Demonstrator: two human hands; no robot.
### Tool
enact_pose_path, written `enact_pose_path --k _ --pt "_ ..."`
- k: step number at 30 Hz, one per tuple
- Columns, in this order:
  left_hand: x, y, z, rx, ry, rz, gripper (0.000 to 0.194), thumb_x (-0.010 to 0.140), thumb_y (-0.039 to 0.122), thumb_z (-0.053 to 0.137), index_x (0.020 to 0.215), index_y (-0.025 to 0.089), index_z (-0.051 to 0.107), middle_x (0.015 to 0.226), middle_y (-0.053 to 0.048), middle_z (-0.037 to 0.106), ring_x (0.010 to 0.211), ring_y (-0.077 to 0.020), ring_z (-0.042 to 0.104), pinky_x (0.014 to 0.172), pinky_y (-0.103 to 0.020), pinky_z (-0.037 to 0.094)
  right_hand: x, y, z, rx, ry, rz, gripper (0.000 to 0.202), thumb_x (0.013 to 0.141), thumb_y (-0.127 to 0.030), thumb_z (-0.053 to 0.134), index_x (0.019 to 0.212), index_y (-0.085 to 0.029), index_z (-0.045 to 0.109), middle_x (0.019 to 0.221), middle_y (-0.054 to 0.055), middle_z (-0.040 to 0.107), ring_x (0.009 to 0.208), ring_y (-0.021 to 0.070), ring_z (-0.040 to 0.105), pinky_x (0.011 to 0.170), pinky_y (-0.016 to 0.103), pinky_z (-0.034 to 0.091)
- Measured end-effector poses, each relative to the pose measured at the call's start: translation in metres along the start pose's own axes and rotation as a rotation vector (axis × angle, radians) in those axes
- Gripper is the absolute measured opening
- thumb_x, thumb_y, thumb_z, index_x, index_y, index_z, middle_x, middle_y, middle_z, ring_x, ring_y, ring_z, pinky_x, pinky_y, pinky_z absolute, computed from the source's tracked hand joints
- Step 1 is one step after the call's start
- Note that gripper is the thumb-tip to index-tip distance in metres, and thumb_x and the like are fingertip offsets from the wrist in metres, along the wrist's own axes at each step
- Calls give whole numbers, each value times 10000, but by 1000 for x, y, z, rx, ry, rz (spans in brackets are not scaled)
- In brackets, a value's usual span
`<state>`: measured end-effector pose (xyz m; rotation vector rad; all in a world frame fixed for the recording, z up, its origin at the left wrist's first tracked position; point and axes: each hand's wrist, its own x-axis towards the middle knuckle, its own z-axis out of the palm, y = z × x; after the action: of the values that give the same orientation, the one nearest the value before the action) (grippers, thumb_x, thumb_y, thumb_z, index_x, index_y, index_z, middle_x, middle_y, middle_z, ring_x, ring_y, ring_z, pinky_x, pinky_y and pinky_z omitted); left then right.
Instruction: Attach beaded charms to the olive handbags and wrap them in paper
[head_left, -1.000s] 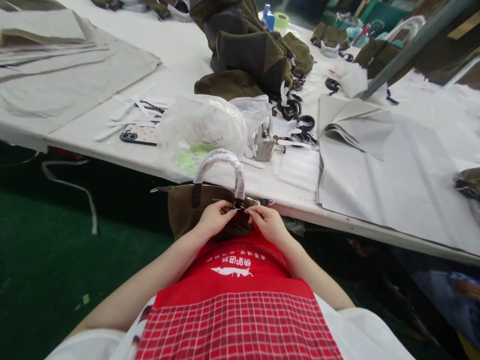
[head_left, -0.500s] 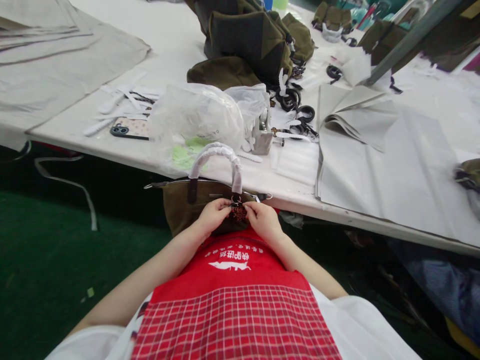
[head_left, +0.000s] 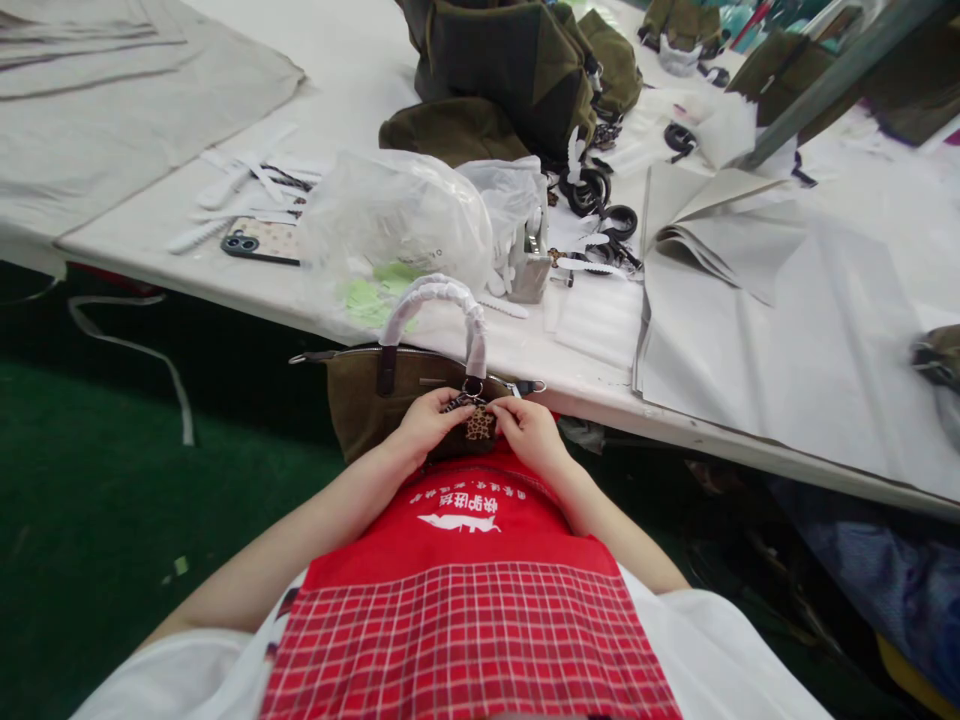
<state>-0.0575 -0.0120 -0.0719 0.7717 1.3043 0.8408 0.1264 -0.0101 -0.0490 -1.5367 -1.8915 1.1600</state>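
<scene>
An olive-brown handbag (head_left: 358,400) rests upright between my body and the table edge. Its arched handle (head_left: 435,288) is wrapped in white film, and a zipper runs along the top. From a metal ring at the handle's right base hangs a leopard-print bag charm (head_left: 480,422). My left hand (head_left: 426,425) is closed in a pinch on the charm's dark strap, left of the ring. My right hand (head_left: 529,430) pinches the charm's upper right edge with thumb and forefinger. The fingertips partly hide the strap and the charm's top.
On the white table (head_left: 345,90) lie a clear plastic bag (head_left: 397,215) with green pieces, a phone (head_left: 262,240), a small metal box (head_left: 531,270) and black rings (head_left: 589,190). Dark olive bags (head_left: 510,70) are heaped behind. Grey sheets (head_left: 750,300) cover the right side.
The charm has turned so its leopard print now faces up more plainly. My left hand has shifted slightly, showing more of the dark strap. The camera view has tilted a little.
</scene>
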Motion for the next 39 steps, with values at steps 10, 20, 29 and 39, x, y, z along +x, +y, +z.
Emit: enact_pose_path --k 10,20,29,39 --pt "-8 14 -17 -119 -169 -209 392 593 318 835 936 169 716 868 -46 745 705 -149 660 626 -245 492 -1 -2 -5 -43 -63 -5 239 927 -273 487 967 -210 713 744 18 704 654 153 628 665 258 472" --pt "-12 19 -19 -169 -260 -203 393 619 278 829 959 134 696 820 -57 723 666 -152 651 598 -238 477 2 -2 1 -33 -101 -46 227 939 -269 489 962 -216 709 743 4 702 661 140 616 666 234 446" --pt "-9 8 -20 126 -226 18 318 757 377 682 973 143 682 865 -54 731 782 -192 657 743 -309 512 5 -9 8 -99 -96 -61 237 941 -259 479 914 -217 711 769 11 714 684 151 628 676 239 449" --pt "-11 8 -15 649 -19 435 371 912 405 425 937 197 730 999 -82 735 958 -246 653 933 -370 466 11 -10 15 -78 -52 -83 236 925 -253 499 937 -229 734 899 30 749 789 183 670 754 271 482"
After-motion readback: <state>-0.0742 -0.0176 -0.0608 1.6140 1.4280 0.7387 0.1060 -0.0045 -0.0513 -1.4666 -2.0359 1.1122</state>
